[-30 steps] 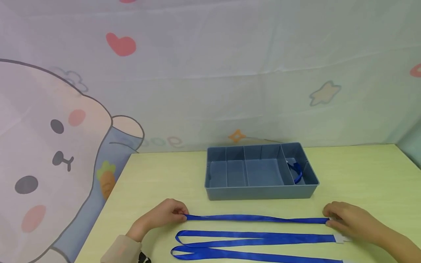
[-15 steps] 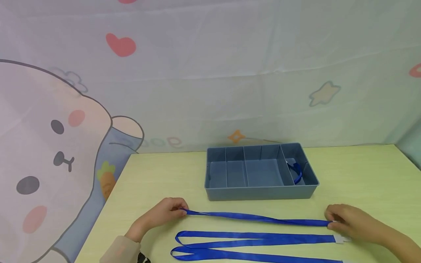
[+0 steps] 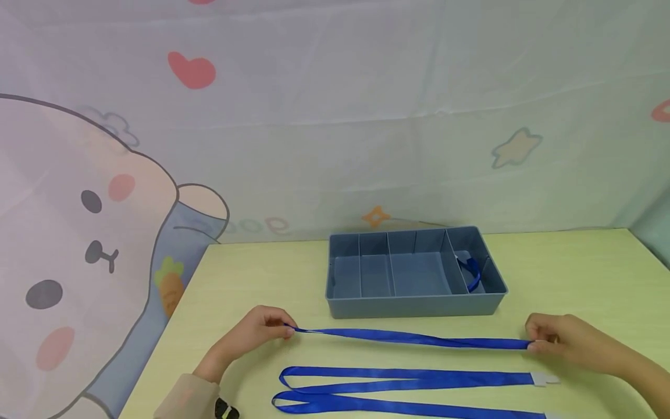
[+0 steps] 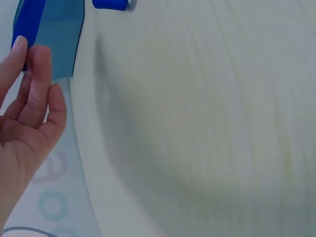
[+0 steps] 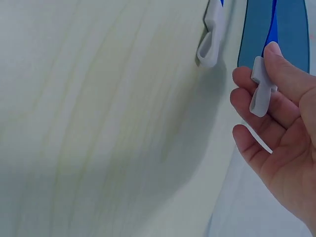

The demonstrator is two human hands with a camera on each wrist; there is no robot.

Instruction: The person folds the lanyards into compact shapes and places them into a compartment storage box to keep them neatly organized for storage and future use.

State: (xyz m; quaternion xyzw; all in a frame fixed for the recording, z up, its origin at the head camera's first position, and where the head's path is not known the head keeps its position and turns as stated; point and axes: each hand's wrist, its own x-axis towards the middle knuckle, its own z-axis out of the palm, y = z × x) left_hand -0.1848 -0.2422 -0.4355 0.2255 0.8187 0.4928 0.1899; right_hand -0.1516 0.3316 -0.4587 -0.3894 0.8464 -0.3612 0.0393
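Observation:
A blue lanyard [image 3: 387, 336] stretches lengthwise between both hands, raised over the table in front of the tray. My left hand [image 3: 262, 327] pinches its looped end between thumb and fingers; the left wrist view shows the blue strap [image 4: 28, 22] coming out of that pinch. At the other end, my right hand [image 3: 570, 343] pinches the strap by its white plastic clip [image 5: 262, 86], which hangs across the fingers in the right wrist view. Two more blue lanyards lie below: a middle lanyard [image 3: 419, 381] and a front lanyard [image 3: 419, 408], white clips to the right.
A grey-blue divided tray [image 3: 413, 305] stands behind the lanyards, with a coiled blue strap [image 3: 473, 274] in a right-hand compartment. The light yellow table [image 3: 251, 273] meets a printed cloth backdrop [image 3: 335, 116] at its back and left edges.
Both hands have moved up with the lanyard, away from the two lying ones. The left end rose first, then the right. The tray and the lying lanyards have stayed put.

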